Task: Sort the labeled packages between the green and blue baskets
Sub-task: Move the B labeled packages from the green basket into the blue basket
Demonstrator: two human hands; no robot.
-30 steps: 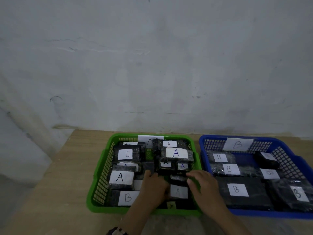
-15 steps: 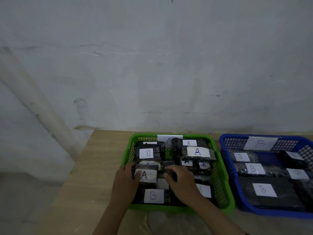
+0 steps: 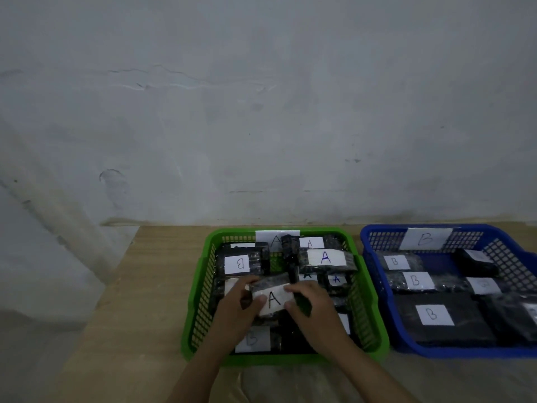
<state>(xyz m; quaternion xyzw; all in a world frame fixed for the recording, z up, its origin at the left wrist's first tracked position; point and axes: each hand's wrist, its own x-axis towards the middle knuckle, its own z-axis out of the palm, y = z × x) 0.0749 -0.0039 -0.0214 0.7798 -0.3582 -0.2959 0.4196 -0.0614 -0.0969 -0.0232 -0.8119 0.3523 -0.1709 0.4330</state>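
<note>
A green basket (image 3: 200, 292), tagged A on its far wall, holds several black wrapped packages with white A or B labels. Both hands are inside it. My left hand (image 3: 238, 303) and my right hand (image 3: 313, 303) grip one black package labelled A (image 3: 271, 296) from either side, lifted a little above the others. A package labelled B (image 3: 239, 264) lies at the basket's far left. Another B package (image 3: 252, 340) lies at the near edge, under my left wrist. To the right, the blue basket (image 3: 377, 289), tagged B, holds several packages labelled B (image 3: 434, 315).
Both baskets stand side by side on a wooden table (image 3: 139, 301) against a pale wall (image 3: 261, 112). The table's left edge runs diagonally at the left. The blue basket's right side is cut off by the frame.
The hands shifted from the basket's right side to its left. They closed on the A package from both sides and raised it slightly. The camera view also shifted.
</note>
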